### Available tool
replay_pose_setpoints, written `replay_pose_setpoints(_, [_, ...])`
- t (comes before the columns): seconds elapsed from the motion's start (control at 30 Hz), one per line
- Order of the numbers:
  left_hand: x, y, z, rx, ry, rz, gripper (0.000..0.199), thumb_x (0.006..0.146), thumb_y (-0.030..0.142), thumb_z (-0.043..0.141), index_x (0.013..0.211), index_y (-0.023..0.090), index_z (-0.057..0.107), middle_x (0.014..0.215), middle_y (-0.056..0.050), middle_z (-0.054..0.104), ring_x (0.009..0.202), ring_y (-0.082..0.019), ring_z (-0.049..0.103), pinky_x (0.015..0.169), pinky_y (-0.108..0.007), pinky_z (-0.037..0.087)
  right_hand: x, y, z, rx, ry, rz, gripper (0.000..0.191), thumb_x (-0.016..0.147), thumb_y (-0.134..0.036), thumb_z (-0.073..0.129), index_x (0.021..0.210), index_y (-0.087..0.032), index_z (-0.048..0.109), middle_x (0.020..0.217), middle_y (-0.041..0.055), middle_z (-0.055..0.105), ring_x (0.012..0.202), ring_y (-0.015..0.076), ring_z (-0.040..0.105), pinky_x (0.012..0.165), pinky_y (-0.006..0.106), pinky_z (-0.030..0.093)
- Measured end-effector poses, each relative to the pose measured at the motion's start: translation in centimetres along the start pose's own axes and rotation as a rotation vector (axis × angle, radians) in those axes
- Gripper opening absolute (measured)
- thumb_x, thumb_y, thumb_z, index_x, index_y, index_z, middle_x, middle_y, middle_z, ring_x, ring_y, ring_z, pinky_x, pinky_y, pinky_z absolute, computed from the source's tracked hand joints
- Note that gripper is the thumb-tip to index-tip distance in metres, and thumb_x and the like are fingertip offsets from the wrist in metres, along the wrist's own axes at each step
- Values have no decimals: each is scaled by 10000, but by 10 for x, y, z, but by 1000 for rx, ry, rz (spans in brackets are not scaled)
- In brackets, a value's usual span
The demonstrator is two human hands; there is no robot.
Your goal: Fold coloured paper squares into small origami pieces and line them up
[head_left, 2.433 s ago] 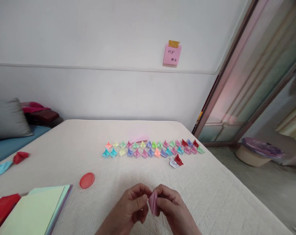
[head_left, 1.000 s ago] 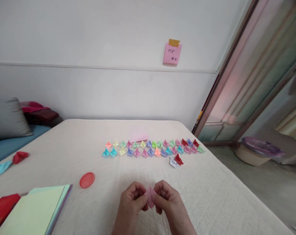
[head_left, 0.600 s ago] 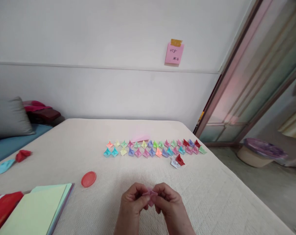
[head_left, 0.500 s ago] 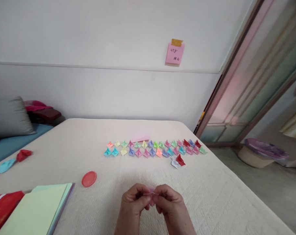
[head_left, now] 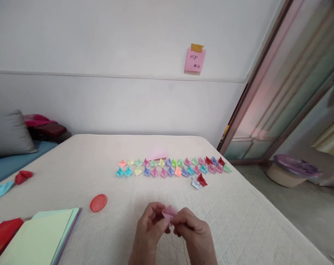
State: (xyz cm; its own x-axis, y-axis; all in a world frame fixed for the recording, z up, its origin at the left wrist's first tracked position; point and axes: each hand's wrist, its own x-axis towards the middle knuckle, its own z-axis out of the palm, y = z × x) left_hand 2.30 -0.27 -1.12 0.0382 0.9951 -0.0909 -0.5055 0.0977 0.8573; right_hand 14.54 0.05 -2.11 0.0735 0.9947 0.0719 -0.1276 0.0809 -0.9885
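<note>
Between both hands is a small pink folded paper [head_left: 170,211], pinched just above the cream bedspread-like cover. My left hand [head_left: 150,228] grips its left side with thumb and fingers. My right hand [head_left: 193,228] pinches the right side, its fingers closed. The fingers hide the paper's lower part. Beyond the hands, several small folded paper pieces in many colours stand in two rows, such as an orange paper piece [head_left: 178,171]. A white folded paper [head_left: 196,183] and a dark red folded paper [head_left: 202,179] sit in front of the rows.
A red round lid [head_left: 98,203] lies left of my hands. Nearer the left edge are a stack of coloured paper [head_left: 35,235] and a red packet [head_left: 1,235]. A pink sheet [head_left: 158,156] lies behind the rows. A lidded tub [head_left: 291,171] stands on the floor at right.
The pink paper has been tilted and now shows a wider pointed face above my fingers. My right hand has shifted its grip slightly. The view has turned a little.
</note>
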Motion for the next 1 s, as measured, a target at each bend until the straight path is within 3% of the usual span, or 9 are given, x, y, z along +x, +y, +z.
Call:
replay_pose_setpoints(0.2, [3, -3, -2, 83, 75, 74, 322, 626, 213, 721, 915, 199, 580, 749, -6, 657, 628, -133, 562, 566, -237, 423, 2, -3, 0, -32, -75, 10, 210, 652, -111, 574, 591, -234, 731, 606, -1, 564, 571, 137, 488, 558, 267, 382])
replay_pose_setpoints(0.43, [5, 11, -10, 185, 47, 72, 303, 707, 231, 687, 975, 200, 548, 636, 27, 613, 551, -110, 510, 528, -222, 383, 3, -13, 2, 81, -85, 157, 65, 636, -189, 658, 691, -210, 631, 605, -21, 580, 555, 135, 497, 510, 240, 369])
replay_pose_setpoints(0.6, [5, 14, -12, 227, 3, 61, 291, 710, 250, 692, 965, 191, 565, 565, 59, 546, 487, -94, 470, 486, -213, 353, 4, -10, 4, -52, -150, 220, 268, 676, -418, 723, 637, -166, 640, 519, -12, 544, 495, 120, 465, 473, 240, 332])
replay_pose_setpoints(0.73, [5, 9, -11, 227, 6, 78, 306, 724, 266, 685, 994, 199, 559, 579, 64, 534, 490, -94, 475, 484, -209, 355, 1, -7, 6, -75, -87, 198, 350, 676, -454, 721, 532, -176, 565, 478, -22, 529, 420, 96, 438, 427, 232, 300])
replay_pose_setpoints(0.9, [6, 6, -9, 290, -59, -1, 205, 712, 343, 700, 733, 164, 602, 577, 21, 565, 505, -100, 461, 483, -215, 336, 0, -11, 7, -60, -55, 188, 363, 682, -452, 725, 526, -172, 555, 483, -21, 543, 411, 85, 436, 415, 218, 290])
replay_pose_setpoints(1.0, [5, 8, -10, 367, -67, 2, 293, 753, 395, 655, 592, 160, 589, 502, 22, 519, 483, -98, 412, 480, -223, 302, 1, -11, 6, 7, -102, 248, 354, 661, -453, 745, 535, -163, 587, 492, -11, 570, 406, 83, 447, 413, 216, 293])
